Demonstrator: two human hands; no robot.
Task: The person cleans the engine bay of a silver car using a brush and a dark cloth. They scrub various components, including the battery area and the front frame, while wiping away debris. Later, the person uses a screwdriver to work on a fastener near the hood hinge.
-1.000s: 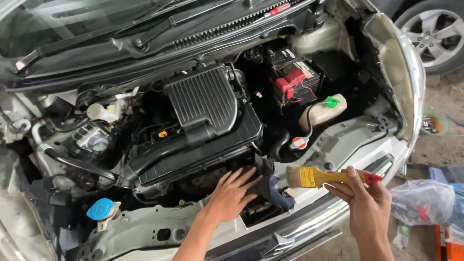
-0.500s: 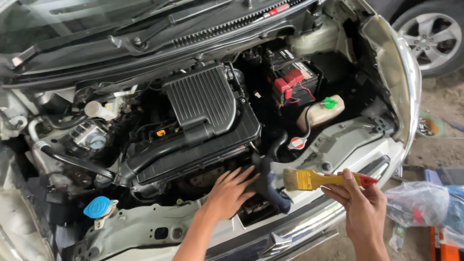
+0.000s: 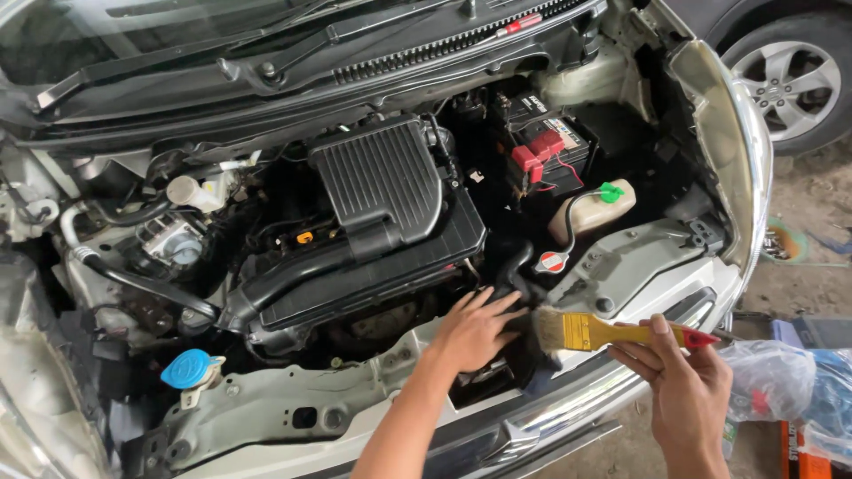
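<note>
Left hand [image 3: 475,333] over a dark part (mostly hidden), right hand [image 3: 683,390] gripping paintbrush [image 3: 612,333].

Car repair yard: we note an open engine bay [image 3: 373,231], battery [image 3: 550,151] at one o'clock, second car's wheel [image 3: 790,80] at two, dirt ground [image 3: 799,222].

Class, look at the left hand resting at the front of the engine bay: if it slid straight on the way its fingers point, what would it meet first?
The left hand points up and to the right, so it would probably first meet the black rubber intake hose just beyond its fingertips, before the round red-and-white cap. Depth is hard to judge here.
</note>
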